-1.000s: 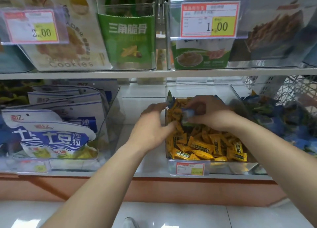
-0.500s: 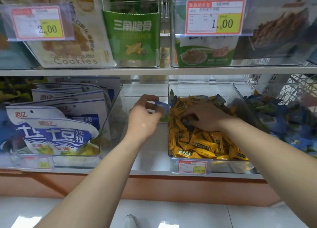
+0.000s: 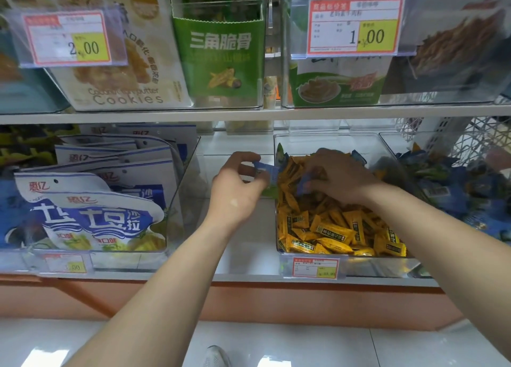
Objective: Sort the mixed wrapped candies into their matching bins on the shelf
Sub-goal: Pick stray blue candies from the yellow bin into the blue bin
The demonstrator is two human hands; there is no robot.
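Two blue-wrapped sweets are in the person's grasp. The left hand (image 3: 237, 195) pinches one blue candy (image 3: 266, 173) just outside the left wall of the clear bin (image 3: 277, 228), while the right hand (image 3: 341, 177) (down among the yellow candies (image 3: 331, 228)) curls its fingers on a second blue candy (image 3: 303, 184). More blue candies (image 3: 442, 192) fill the neighbouring bin (image 3: 390, 145) on the right.

Landmark: candy bin (image 3: 278, 228), on the lower shelf (image 3: 249, 258).

- Inside it: a candy heap (image 3: 331, 228). The right grip (image 3: 341, 178) lies on the heap, pinching a second candy (image 3: 304, 184).
- Just left of it, outside its wall: the left grip (image 3: 237, 192) holds a wrapped candy (image 3: 266, 170).
- Further left: pouch bin (image 3: 179, 200).
- Just beside it, right: neighbouring bin (image 3: 392, 145).
- On its front: price label (image 3: 315, 267).
- Above it: upper shelf (image 3: 249, 115).
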